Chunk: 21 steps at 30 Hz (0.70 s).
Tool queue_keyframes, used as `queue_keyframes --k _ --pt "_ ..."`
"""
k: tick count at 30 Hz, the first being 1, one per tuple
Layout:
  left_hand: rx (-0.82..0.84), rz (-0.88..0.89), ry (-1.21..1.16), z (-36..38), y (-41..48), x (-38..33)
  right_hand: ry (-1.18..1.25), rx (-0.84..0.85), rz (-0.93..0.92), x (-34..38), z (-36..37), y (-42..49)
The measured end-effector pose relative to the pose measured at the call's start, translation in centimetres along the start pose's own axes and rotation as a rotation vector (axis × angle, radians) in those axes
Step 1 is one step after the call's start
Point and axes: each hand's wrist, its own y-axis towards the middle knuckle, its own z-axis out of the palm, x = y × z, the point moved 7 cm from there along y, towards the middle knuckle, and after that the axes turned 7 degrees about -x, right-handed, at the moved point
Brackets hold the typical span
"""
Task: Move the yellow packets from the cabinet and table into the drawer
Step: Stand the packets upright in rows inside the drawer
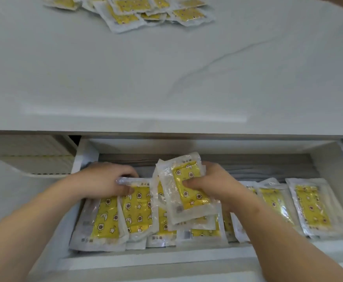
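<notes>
Inside the drawer (pixel 321 159), my left hand (pixel 105 180) pinches a flat packet's edge (pixel 134 180); my right hand (pixel 211 184) clutches a tilted packet stack (pixel 186 186).

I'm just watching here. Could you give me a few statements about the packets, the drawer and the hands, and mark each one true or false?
1. The drawer is open and already holds yellow packets. True.
2. The right hand is empty. False: it grips a small bunch of packets, tilted above the ones lying in the drawer.
3. A pile of packets lies at the far edge of the table. True.
4. The left hand rests on the table. False: it is down in the drawer, fingers on the top edge of a lying packet.
5. The packets are red. False: yellow inside clear wrapping.
</notes>
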Motion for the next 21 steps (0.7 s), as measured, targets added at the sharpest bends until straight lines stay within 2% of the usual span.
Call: queue_keyframes --k 3,5,7,9,15,16,19,20,21 --pt "0.033 0.03 0.139 0.2 -0.2 -0.6 -0.044 -0.011 -0.021 0.2 -0.3 -0.4" --pt "-0.04 0.056 0.212 0.0 -0.3 -1.2 -0.028 -0.017 -0.02 0.3 -0.5 -0.6" --pt "-0.07 0.112 0.139 0.3 -0.5 -2.0 -0.016 -0.006 -0.004 0.2 -0.4 -0.9" --pt "-0.021 0.153 0.043 1.1 -0.7 -2.5 0.001 0.002 0.015 0.1 -0.4 -1.1" --pt "0.017 0.125 0.036 1.6 -1.3 -2.7 0.056 -0.004 0.004 0.0 -1.3 -1.5" --pt "-0.049 0.1 0.005 0.9 -1.4 -2.6 0.086 -0.014 -0.005 0.0 -1.6 -1.5" --pt "-0.448 0.002 -0.211 -3.5 -2.1 -3.3 0.233 -0.036 -0.032 0.3 -2.5 -1.7" --pt "-0.507 -0.039 -0.379 -4.4 -2.1 -3.7 0.313 -0.022 -0.03 0.5 -2.5 -1.9" --pt "-0.477 -0.093 -0.612 -4.5 -1.8 -4.3 0.398 0.001 -0.024 0.7 -2.3 -2.0"
